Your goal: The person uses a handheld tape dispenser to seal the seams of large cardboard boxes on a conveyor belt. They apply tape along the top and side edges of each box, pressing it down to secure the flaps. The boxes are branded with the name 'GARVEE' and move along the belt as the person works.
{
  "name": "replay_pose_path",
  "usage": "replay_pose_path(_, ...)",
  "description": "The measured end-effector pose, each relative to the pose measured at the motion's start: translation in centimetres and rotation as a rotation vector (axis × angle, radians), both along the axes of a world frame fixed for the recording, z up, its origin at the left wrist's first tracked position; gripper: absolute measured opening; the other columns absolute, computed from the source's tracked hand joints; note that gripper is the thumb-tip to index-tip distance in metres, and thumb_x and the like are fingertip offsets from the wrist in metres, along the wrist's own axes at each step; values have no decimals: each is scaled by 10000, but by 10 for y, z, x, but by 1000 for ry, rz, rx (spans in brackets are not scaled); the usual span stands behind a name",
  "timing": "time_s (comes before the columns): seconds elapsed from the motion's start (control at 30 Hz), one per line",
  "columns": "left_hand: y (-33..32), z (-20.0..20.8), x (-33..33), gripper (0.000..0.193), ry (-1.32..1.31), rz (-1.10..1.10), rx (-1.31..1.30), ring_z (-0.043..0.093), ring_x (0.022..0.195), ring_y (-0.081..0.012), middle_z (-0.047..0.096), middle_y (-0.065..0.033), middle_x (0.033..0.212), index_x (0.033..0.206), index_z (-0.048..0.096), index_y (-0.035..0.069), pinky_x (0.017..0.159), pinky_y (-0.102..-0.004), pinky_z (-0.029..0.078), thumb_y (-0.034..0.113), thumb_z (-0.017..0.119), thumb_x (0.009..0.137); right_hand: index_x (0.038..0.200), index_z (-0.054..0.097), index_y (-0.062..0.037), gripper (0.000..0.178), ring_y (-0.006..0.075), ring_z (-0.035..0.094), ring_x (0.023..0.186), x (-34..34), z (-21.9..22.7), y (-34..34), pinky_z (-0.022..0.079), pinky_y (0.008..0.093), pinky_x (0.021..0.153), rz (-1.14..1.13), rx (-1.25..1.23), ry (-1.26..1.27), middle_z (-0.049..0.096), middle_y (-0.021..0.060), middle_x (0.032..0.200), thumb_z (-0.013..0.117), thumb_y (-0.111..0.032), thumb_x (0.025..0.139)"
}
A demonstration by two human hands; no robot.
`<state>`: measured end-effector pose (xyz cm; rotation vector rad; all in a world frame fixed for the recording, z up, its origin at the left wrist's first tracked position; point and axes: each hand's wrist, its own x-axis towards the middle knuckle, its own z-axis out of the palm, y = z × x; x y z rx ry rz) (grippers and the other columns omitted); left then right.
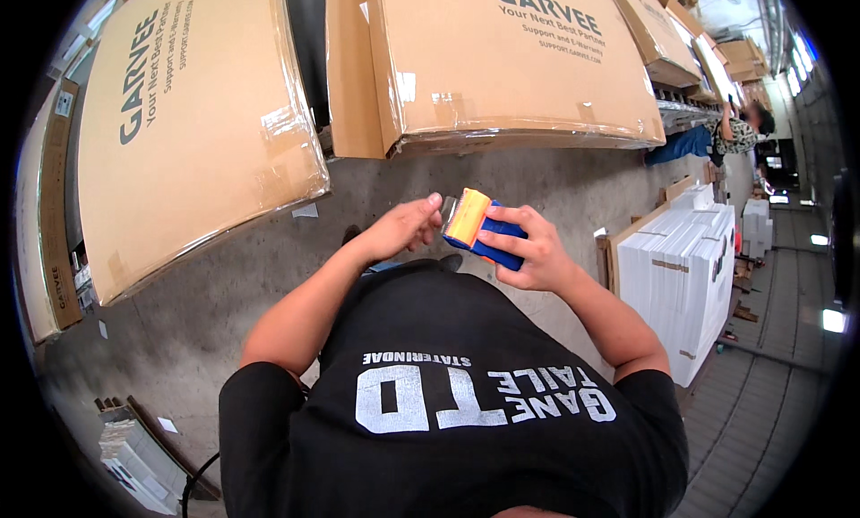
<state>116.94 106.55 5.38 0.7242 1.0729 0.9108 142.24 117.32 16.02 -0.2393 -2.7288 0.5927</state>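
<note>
A blue and yellow tape dispenser is in my right hand, whose fingers wrap round its blue body in front of my chest. A short piece of clear tape shows at the dispenser's left side. My left hand is there with its fingers curled and the thumb against the tape's edge, in what looks like a pinch. Beyond both hands stand two large brown cardboard boxes, a left one and a right one, with clear tape along their near edges. Neither hand touches them.
White flat packs are stacked on the right. Another white stack lies at the lower left. A person is at the far right beside more boxes. Scraps of paper lie on the concrete floor.
</note>
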Motion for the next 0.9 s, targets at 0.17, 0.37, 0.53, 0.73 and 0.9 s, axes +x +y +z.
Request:
replay_pose_path(0.17, 1, 6, 10, 400, -53, 122, 210, 508, 651, -114, 566, -6, 754, 977, 622, 94, 573, -298, 407, 450, 489, 1102, 1255, 733, -247, 638, 299, 640, 928, -18, 17, 16, 588, 402, 801, 51, 18, -16, 627, 46, 1379, 772, -148, 625)
replay_pose_path(0.37, 28, 24, -7, 326, 1017, 579, 606, 607, 779, -446, 613, -203, 833, 849, 596, 49, 644, -497, 482, 302, 569, 1052, 1291, 700, -280, 655, 273, 582, 899, -40, 51, 67, 571, 404, 829, 220, 279, -242, 610, -2, 1395, 825, -212, 652)
replay_pose_path(0.53, 37, 12, -35, 413, 1364, 662, 532, 638, 703, -395, 612, -153, 737, 779, 540, 64, 617, -500, 478, 360, 531, 1067, 1303, 686, -291, 583, 258, 578, 978, -44, 60, 108, 557, 398, 876, 323, 516, -372, 571, -26, 1426, 821, -258, 736)
replay_pose_path(0.73, 49, -6, -29, 423, 1608, 723, 277, 649, 695, -402, 647, -163, 741, 806, 540, 88, 595, -513, 468, 404, 494, 1084, 1255, 708, -250, 502, 257, 610, 1058, -90, 32, 124, 579, 407, 856, 338, 584, -465, 573, -18, 1337, 795, -248, 760)
replay_pose_path(0.9, 54, 5, -20, 496, 1674, 711, -176, 720, 760, -387, 725, -145, 793, 874, 608, 97, 674, -511, 543, 515, 435, 1077, 1206, 734, -227, 426, 270, 622, 1060, -112, 22, 113, 586, 410, 844, 357, 606, -519, 587, 5, 1313, 761, -259, 782)
